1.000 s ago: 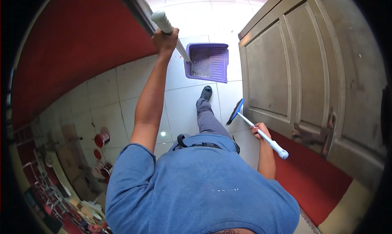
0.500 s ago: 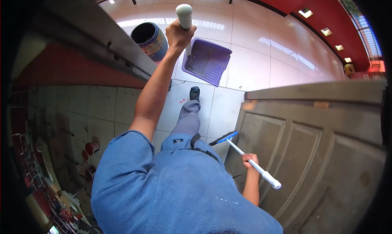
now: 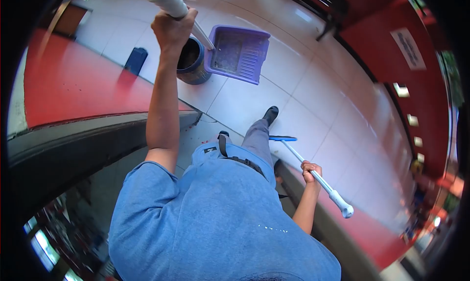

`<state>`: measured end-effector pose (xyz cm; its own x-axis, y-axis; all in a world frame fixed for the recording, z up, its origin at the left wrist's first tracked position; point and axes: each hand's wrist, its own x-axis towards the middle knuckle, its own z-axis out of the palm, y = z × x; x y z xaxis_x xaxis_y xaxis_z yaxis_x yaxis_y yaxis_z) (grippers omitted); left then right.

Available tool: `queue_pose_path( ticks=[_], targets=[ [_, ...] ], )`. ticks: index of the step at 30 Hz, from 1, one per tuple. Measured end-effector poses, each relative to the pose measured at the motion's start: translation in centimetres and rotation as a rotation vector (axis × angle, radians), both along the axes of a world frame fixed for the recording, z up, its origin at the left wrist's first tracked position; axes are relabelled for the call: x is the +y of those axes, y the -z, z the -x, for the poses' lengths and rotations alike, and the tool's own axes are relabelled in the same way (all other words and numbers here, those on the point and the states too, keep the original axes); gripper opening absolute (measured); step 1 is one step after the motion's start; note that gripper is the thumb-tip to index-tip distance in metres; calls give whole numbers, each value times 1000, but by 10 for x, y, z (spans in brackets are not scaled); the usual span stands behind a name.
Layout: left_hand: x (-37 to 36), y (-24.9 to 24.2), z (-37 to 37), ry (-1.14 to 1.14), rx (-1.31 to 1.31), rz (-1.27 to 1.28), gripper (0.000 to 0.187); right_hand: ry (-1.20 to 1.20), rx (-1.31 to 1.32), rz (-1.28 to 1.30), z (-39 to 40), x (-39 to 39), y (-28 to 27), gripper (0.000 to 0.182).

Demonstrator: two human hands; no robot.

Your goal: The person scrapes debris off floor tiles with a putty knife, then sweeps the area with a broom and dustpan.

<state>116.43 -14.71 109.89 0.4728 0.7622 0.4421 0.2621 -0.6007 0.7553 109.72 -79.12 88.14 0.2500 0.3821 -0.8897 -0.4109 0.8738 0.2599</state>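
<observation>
My left hand (image 3: 172,30) is wrapped round the white ribbed grip of a long-handled dustpan, held out in front of me. The purple pan (image 3: 249,66) hangs at the handle's lower end, with some dark dirt on its floor. On my right side my right hand (image 3: 311,171) grips the white handle of a broom (image 3: 293,151). Its narrow blue head (image 3: 283,138) is beside my leg; the bristles hardly show from here. A dark blue bucket (image 3: 195,77) stands on the tiles just left of the pan, partly hidden by my left wrist.
A doorway edge with a dark frame (image 3: 98,136) runs along my left. Red wall (image 3: 93,80) flanks both sides of the opening. A small dark blue object (image 3: 136,60) lies beyond the left wall. Pale floor tiles (image 3: 303,109) stretch ahead.
I have stepped forward through the doorway, one foot now on the farther tiles. The dustpan and broom have come along in my hands, and the view has turned.
</observation>
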Motion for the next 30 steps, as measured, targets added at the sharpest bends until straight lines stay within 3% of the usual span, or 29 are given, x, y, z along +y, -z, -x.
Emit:
queue_pose_path(
  ticks=[6, 7, 13, 15, 18, 22, 23, 24, 25, 26, 27, 29, 30],
  targets=[
    [23, -61, -8, -409, -46, -187, 13, -281, -188, 126, -302, 19, 25, 23],
    [31, -30, -18, -430, -56, -201, 13, -333, -206, 196, -334, 16, 50, 22],
    [15, -83, 1, -706, -102, -369, 12, -680, -270, 348, -570, 121, 20, 21],
    [19, -58, 2, -801, -184, -328, 11, -720, -247, 277, -635, 156, 45, 20],
    [11, -41, -8, -905, -159, -384, 10, -808, -294, 270, -687, 207, 34, 13],
    [-1, 12, -29, -871, -183, -374, 14, -952, -301, 117, -740, 269, 20, 8],
    [-6, 33, -36, -744, -369, -270, 14, -976, -291, 82, -746, 280, 17, 9],
    [-17, 45, -47, -720, -334, -210, 14, -996, -261, 20, -753, 294, 11, 7],
    [-24, 62, -52, -804, -69, -345, 17, -1034, -254, -7, -763, 305, 14, 6],
    [-34, 74, -66, -788, -34, -408, 16, -1073, -252, -38, -775, 318, 17, 6],
    [-39, 98, -74, -879, 163, -635, 20, -1109, -256, -87, -782, 333, 13, 6],
    [-71, 134, -90, -745, 148, -573, 21, -1156, -265, -153, -796, 355, 15, 6],
    [-89, 153, -100, -695, 105, -401, 21, -1182, -263, -181, -804, 367, 18, 7]
  ],
)
